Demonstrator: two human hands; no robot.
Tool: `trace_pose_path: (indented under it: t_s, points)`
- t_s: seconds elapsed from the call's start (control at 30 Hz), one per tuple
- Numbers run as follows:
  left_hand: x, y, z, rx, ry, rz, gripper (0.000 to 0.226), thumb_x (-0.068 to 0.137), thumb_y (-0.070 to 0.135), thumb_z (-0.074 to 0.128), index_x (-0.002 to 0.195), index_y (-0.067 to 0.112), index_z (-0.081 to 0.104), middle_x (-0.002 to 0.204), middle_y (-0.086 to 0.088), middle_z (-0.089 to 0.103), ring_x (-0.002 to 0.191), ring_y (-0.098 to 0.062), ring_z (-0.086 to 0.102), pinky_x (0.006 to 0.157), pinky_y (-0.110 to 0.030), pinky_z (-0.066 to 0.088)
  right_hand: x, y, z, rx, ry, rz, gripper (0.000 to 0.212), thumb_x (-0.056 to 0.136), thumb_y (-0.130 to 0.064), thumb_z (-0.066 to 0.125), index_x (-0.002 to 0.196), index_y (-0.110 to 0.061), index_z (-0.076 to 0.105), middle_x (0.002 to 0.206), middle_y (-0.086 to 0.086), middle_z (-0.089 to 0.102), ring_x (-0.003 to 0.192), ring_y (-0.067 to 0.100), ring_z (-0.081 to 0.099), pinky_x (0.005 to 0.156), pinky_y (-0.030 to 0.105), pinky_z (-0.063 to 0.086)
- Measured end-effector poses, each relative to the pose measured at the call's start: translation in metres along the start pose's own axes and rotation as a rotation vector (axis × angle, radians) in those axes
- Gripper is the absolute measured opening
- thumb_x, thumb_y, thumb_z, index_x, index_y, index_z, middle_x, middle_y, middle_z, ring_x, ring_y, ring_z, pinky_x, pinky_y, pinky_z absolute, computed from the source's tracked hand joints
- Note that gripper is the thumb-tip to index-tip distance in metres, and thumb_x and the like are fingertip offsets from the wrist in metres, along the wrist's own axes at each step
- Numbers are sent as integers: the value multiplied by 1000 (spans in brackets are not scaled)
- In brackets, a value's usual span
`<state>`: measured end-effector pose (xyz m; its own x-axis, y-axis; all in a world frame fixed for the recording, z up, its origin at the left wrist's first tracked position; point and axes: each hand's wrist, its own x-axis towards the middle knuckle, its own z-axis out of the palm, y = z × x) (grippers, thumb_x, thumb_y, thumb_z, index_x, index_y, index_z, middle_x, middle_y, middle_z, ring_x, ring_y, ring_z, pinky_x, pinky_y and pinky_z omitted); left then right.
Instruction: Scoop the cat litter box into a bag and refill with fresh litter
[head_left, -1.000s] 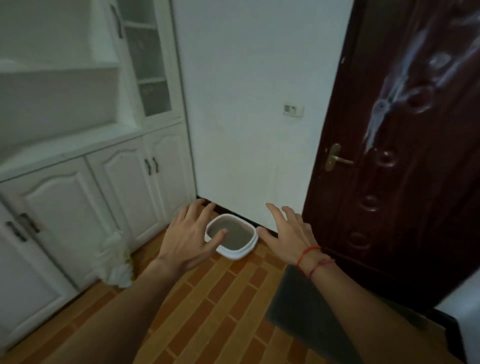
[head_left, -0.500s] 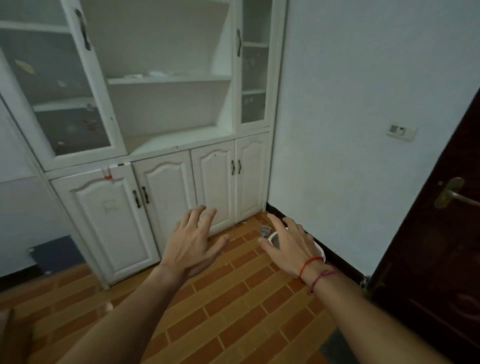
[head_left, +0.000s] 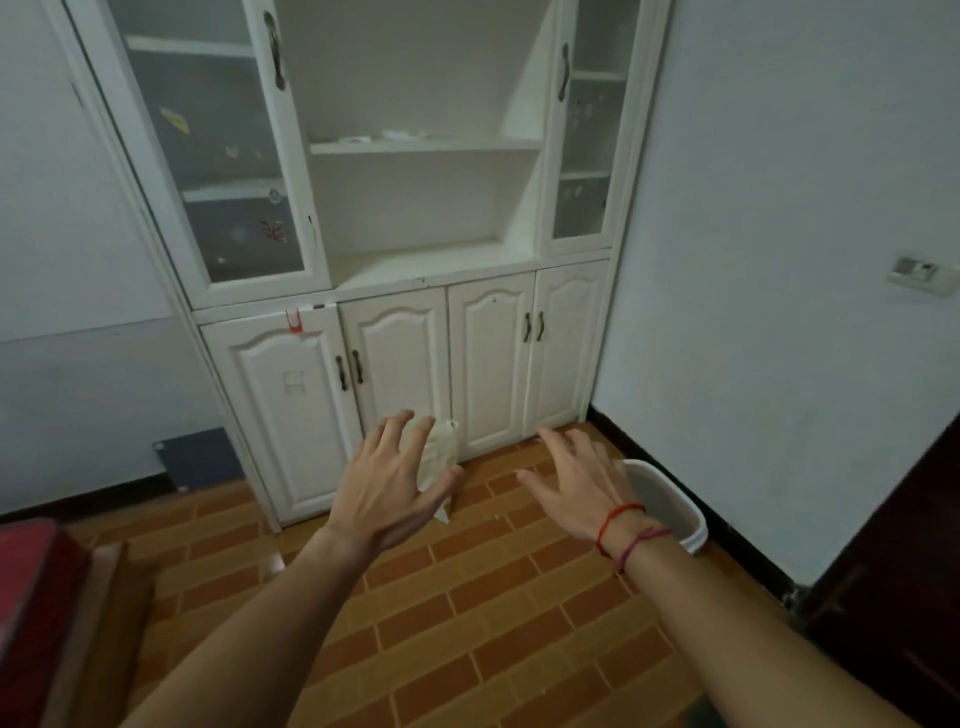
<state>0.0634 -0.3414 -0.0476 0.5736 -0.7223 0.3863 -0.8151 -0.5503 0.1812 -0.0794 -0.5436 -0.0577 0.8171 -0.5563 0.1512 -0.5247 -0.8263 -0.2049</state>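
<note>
My left hand (head_left: 387, 493) and right hand (head_left: 582, 488) hang with fingers (head_left: 553, 441) spread, gripping nothing; the white plastic litter box (head_left: 696, 538) lies just right of the nearer right hand, lengthwise along the white wall (head_left: 779, 312).

Light is dim and flat, with a cool grey-blue cast on the wall (head_left: 779, 208) and only faint shadows; one small patch of glare shines on the tiled floor (head_left: 274, 560). Wide-angle distortion bows the cabinet (head_left: 415, 358) outward toward the frame edges — the left hand (head_left: 384, 493) and right hand (head_left: 576, 488) look slightly soft-edged.
</note>
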Motion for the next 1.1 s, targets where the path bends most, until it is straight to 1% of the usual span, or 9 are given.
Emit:
trace_pose_path:
  t_s: [0.37, 0.53, 0.67, 0.9, 1.1]
  points:
    - [2, 18, 26, 34, -53, -70, 78, 91, 72, 29, 147, 19, 39, 149, -10, 41, 137, -27, 37, 109, -44, 38, 7, 33, 7, 6, -36, -41, 66, 90, -66, 37, 148, -35, 26, 145, 11, 38, 129, 33, 38, 103, 49, 37]
    - [1, 26, 39, 40, -73, -91, 79, 91, 73, 24, 146, 18, 39, 149, -9, 41, 138, -26, 37, 110, -42, 37, 17, 51, 20, -15, -70, -64, 67, 89, -67, 36, 147, -35, 25, 140, 11, 43, 124, 35, 42, 100, 49, 39]
    - [8, 23, 54, 43, -104, -115, 82, 90, 74, 23, 147, 18, 39, 150, -10, 40, 139, -27, 36, 110, -42, 37, 30, 61, 32, -13, -102, -67, 67, 89, -64, 38, 148, -35, 25, 142, 11, 41, 129, 35, 38, 101, 49, 38]
    - [53, 9, 99, 37, -175, -106, 82, 88, 75, 22, 147, 19, 39, 149, -8, 41, 137, -26, 37, 109, -43, 37, 76, 76, 57, 8, -175, -36, 64, 91, -62, 40, 147, -34, 27, 145, 12, 38, 131, 34, 37, 103, 49, 36]
    - [124, -27, 147, -2, -198, -94, 79, 90, 72, 27, 146, 18, 39, 147, -9, 43, 135, -26, 38, 110, -42, 37, 159, 81, 87, -6, -220, -15, 64, 92, -59, 43, 148, -31, 28, 143, 12, 41, 128, 34, 40, 100, 45, 36]
